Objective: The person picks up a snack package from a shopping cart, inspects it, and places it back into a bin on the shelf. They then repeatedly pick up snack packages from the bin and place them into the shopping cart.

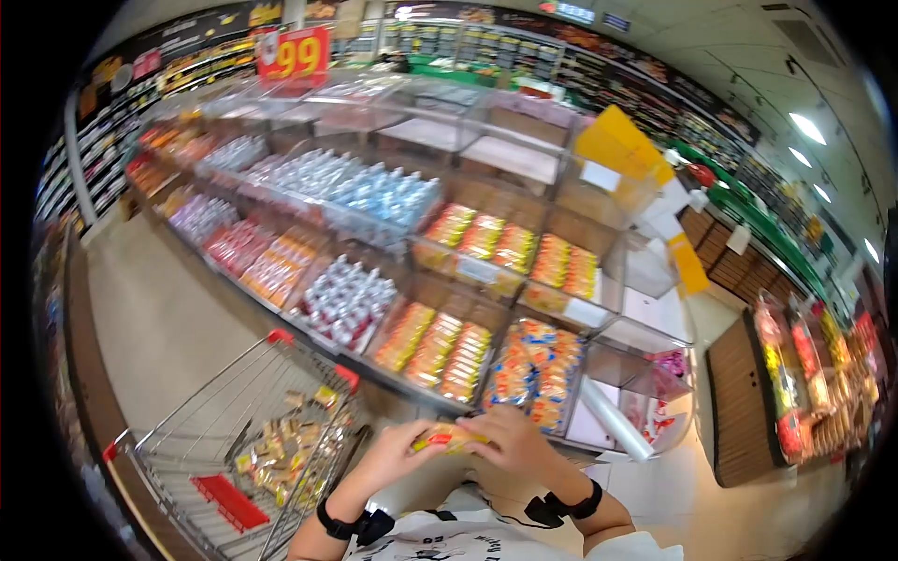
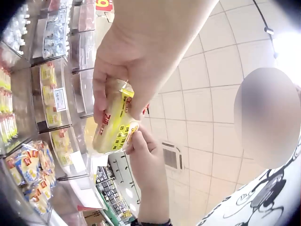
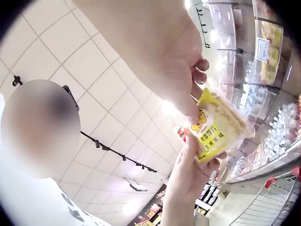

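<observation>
Both hands hold one snack packet (image 1: 447, 437) in front of the body, a clear wrapper with a yellow label, red lettering and pale food inside. At one end, my left hand (image 1: 400, 456) grips it; the left wrist view shows the thumb and fingers on either side of the packet (image 2: 114, 123). My right hand (image 1: 516, 443) pinches the other end, its thumb and fingers bent at the wrapper. In the right wrist view the label side of the packet (image 3: 220, 126) faces the camera. The nearest bin below holds orange-and-blue packets (image 1: 533, 366).
A wire shopping cart (image 1: 201, 486) stands at the left with loose small packets (image 1: 290, 449) inside. Tiered clear bins of wrapped snacks (image 1: 435, 351) stretch ahead. A roll of plastic bags (image 1: 615, 419) lies at the right bin, near a wood-sided display (image 1: 745, 397).
</observation>
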Available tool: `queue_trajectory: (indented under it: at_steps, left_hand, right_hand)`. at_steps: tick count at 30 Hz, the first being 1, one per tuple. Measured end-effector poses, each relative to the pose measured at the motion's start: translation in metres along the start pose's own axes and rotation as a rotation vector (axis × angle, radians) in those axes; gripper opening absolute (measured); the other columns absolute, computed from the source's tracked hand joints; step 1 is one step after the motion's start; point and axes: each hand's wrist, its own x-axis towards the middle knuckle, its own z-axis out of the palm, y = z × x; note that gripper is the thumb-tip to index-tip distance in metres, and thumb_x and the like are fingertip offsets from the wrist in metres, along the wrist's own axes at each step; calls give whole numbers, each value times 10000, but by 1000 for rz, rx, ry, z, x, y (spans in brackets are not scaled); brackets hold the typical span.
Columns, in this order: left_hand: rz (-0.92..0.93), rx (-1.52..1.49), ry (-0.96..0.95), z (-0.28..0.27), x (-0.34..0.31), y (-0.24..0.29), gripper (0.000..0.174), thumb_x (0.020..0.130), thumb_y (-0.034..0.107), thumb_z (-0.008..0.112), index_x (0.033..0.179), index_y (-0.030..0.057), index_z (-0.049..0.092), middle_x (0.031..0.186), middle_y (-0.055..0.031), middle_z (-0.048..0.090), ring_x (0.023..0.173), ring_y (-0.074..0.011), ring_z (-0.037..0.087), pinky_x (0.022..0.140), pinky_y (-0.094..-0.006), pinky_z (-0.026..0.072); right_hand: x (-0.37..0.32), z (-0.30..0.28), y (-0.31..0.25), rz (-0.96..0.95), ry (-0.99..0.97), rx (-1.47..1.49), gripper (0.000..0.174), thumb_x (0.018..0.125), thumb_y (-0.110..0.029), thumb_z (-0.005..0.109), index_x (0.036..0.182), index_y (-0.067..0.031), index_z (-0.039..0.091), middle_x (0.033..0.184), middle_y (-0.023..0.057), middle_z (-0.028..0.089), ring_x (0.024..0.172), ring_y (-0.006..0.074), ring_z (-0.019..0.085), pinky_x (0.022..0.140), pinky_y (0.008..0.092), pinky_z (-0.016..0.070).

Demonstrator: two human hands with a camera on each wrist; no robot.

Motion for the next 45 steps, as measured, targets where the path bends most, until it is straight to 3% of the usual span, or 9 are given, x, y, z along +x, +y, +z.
queue_trajectory:
  at_steps: [7, 11, 13, 19, 23, 26, 30, 41, 45]
  left_hand:
    - [-6, -393, 28, 82, 97, -20, 330, 763, 77, 516, 1073, 24, 416, 981, -85, 535, 795, -140, 548, 665, -235, 429]
    - [-154, -499, 37, 104, 127, -33, 291, 784, 51, 470, 1064, -4, 409, 949, -87, 541, 821, -139, 538, 697, -235, 420]
    - [-169, -537, 54, 109, 129, -47, 280, 788, 53, 464, 1058, -4, 415, 944, -89, 542, 823, -139, 537, 686, -230, 420]
    - [-430, -566, 241, 92, 95, -85, 218, 814, 87, 432, 1013, -3, 438, 902, -90, 546, 773, -128, 527, 671, -229, 417]
    - [-535, -525, 458, 82, 67, -115, 203, 817, 103, 426, 996, 10, 450, 846, -82, 544, 712, -124, 522, 617, -226, 414]
    - [-602, -461, 559, 75, 60, -115, 189, 818, 116, 422, 977, 21, 459, 810, -76, 546, 678, -119, 522, 577, -226, 417]
    - [-652, -626, 616, 89, 59, -137, 173, 818, 130, 427, 952, 26, 459, 813, -75, 549, 672, -122, 529, 572, -223, 421]
    - [-767, -444, 408, 100, 123, -130, 144, 808, 130, 449, 901, 25, 479, 809, -49, 548, 670, -108, 523, 572, -213, 411]
    - [-644, -361, 260, 93, 139, -124, 182, 829, 129, 422, 965, 19, 472, 871, -80, 525, 789, -157, 512, 690, -265, 420]
  right_hand:
    - [-12, -78, 120, 146, 89, -12, 251, 639, -165, 599, 847, -35, 546, 779, 90, 544, 698, 218, 530, 600, 291, 428]
    - [6, -152, 207, 488, 268, -114, 239, 641, -196, 605, 809, -36, 546, 751, 84, 543, 586, 180, 518, 520, 277, 410]
    - [16, -170, 277, 355, 279, -262, 241, 628, -211, 610, 788, -41, 553, 704, 94, 555, 579, 193, 530, 506, 287, 414]
    - [35, -161, 410, 400, -448, -297, 247, 544, -237, 613, 714, -66, 557, 653, 107, 558, 649, 259, 546, 566, 348, 430]
    - [33, -141, 444, 318, -642, -359, 233, 522, -223, 612, 679, -64, 546, 647, 113, 552, 623, 269, 536, 535, 362, 420]
    - [38, -159, 430, 373, -584, -481, 225, 532, -216, 601, 683, -60, 542, 641, 116, 547, 619, 273, 532, 530, 361, 418]
    - [48, -184, 425, 322, -633, -245, 197, 567, -195, 570, 706, -57, 542, 663, 132, 547, 645, 287, 538, 534, 372, 417]
    - [48, -120, 444, 341, -736, -233, 197, 616, -143, 546, 761, -10, 537, 726, 156, 549, 728, 297, 538, 635, 379, 430]
    - [49, -110, 457, 357, -716, -117, 236, 617, -154, 586, 790, -3, 534, 752, 177, 545, 743, 311, 533, 655, 376, 425]
